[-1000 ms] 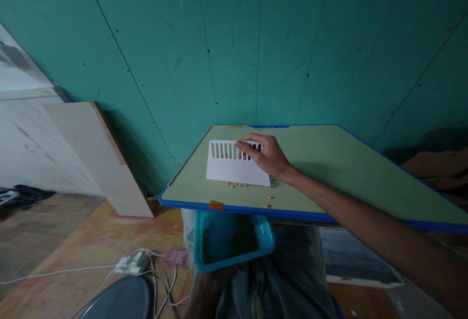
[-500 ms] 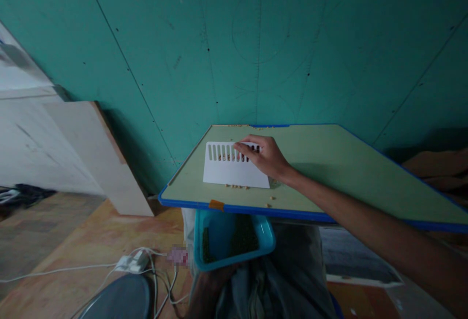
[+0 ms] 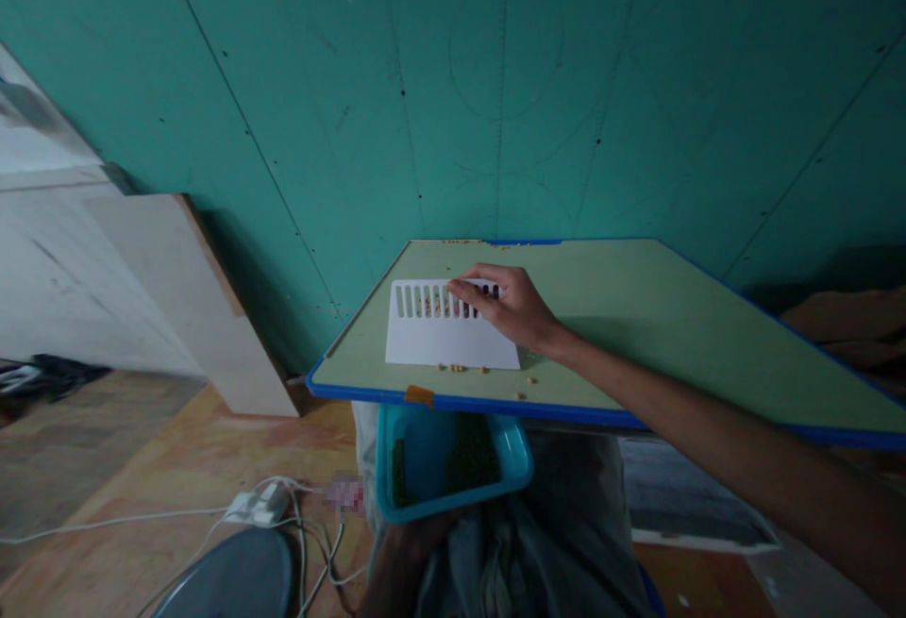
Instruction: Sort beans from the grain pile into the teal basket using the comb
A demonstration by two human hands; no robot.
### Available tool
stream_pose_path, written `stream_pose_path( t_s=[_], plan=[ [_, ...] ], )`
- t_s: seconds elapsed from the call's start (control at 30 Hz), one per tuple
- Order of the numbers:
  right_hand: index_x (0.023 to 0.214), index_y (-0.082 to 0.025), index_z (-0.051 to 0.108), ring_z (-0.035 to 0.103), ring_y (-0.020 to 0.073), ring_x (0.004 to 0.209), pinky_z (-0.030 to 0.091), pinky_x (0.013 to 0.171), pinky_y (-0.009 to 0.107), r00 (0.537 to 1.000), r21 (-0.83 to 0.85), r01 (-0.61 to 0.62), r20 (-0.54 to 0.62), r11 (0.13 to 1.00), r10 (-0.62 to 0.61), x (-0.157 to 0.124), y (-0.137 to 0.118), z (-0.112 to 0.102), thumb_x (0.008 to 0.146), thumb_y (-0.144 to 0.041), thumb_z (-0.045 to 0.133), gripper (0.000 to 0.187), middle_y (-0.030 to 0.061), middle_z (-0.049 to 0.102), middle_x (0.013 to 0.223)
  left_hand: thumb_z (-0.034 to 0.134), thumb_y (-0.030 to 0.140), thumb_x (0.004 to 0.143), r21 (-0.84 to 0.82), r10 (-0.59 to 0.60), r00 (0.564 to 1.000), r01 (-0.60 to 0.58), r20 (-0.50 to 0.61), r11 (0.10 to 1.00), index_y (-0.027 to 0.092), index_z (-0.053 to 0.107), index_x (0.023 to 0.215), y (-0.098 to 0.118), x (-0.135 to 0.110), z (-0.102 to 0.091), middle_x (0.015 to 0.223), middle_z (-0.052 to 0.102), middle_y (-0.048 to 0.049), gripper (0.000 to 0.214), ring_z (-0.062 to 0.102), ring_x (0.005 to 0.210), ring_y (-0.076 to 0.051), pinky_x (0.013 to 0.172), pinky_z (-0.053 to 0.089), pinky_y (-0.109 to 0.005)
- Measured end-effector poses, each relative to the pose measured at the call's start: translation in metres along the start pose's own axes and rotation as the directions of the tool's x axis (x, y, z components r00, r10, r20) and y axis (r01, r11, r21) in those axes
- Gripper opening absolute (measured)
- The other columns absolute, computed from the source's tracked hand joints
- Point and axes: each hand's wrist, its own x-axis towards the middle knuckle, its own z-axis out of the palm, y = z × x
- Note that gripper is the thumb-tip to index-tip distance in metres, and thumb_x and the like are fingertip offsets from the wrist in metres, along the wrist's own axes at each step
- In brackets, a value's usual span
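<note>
My right hand [image 3: 511,309] lies on the right end of a white slotted plastic card [image 3: 443,336], fingers bent and pressing it flat on a green board with a blue rim [image 3: 637,316]. Small tan grains [image 3: 460,369] lie scattered just in front of the card's near edge. Below the board's front edge a turquoise tray [image 3: 447,462] holds dark green grains. My left hand [image 3: 400,557] is under the tray at the bottom of the view; its fingers are hidden in the dark.
A teal wall stands behind the board. A pale wooden panel [image 3: 205,307] leans at the left. White cables and a plug block [image 3: 260,508] lie on the orange floor, beside a grey round object [image 3: 233,580]. Dark cloth [image 3: 538,542] is under the tray.
My right hand has slid the white card a little to the left and toward the board's front edge, pushing the tan grains nearer to the rim.
</note>
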Motion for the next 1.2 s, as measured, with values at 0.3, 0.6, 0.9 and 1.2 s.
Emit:
stream_pose_path(
  t_s=[0.3, 0.6, 0.9, 1.2],
  plan=[
    [0.083, -0.015, 0.071, 0.059, 0.0125, 0.066, 0.041, 0.061, 0.025, 0.997, 0.072, -0.047, 0.059, 0.996, 0.043, -0.001, -0.004, 0.0, 0.085, -0.052, 0.058, 0.039, 0.0035, 0.069, 0.076, 0.039, 0.081, 0.072, -0.33, -0.089, 0.989, 0.123, 0.117, 0.936, 0.036, 0.065, 0.12, 0.01, -0.009, 0.026, 0.128, 0.068, -0.002, 0.07, 0.052, 0.126, -0.037, 0.105, 0.04, -0.058],
    [0.08, -0.014, 0.072, 0.059, 0.012, 0.063, 0.04, 0.057, 0.024, 0.994, 0.047, -0.05, 0.095, 0.998, 0.046, -0.005, -0.009, -0.002, 0.085, -0.048, 0.06, 0.035, 0.0037, 0.069, 0.073, 0.043, 0.074, 0.078, -0.375, -0.151, 0.914, 0.298, 0.376, 0.878, 0.02, 0.062, 0.126, 0.018, -0.015, 0.071, 0.136, 0.06, -0.0116, 0.075, 0.047, 0.13, -0.042, 0.109, 0.03, -0.066],
    [0.074, -0.013, 0.071, 0.056, 0.0096, 0.057, 0.039, 0.054, 0.022, 1.0, 0.024, -0.004, 0.021, 1.0, 0.004, -0.011, -0.016, 0.002, 0.086, -0.04, 0.06, 0.031, 0.0018, 0.068, 0.065, 0.045, 0.073, 0.077, -0.345, -0.138, 0.851, 0.347, 0.507, 0.872, 0.022, 0.058, 0.131, 0.007, -0.003, 0.068, 0.144, 0.053, -0.0101, 0.075, 0.036, 0.137, -0.044, 0.11, 0.023, -0.07],
    [0.077, -0.013, 0.072, 0.057, 0.0092, 0.054, 0.039, 0.053, 0.022, 0.999, 0.038, -0.039, 0.01, 0.998, 0.039, -0.014, -0.022, 0.009, 0.086, -0.039, 0.06, 0.03, 0.0017, 0.068, 0.065, 0.041, 0.07, 0.082, -0.365, -0.094, 0.865, 0.303, 0.493, 0.88, 0.024, 0.061, 0.127, 0.009, -0.005, 0.069, 0.141, 0.056, -0.0085, 0.068, 0.041, 0.135, -0.042, 0.11, 0.024, -0.07]
  ],
)
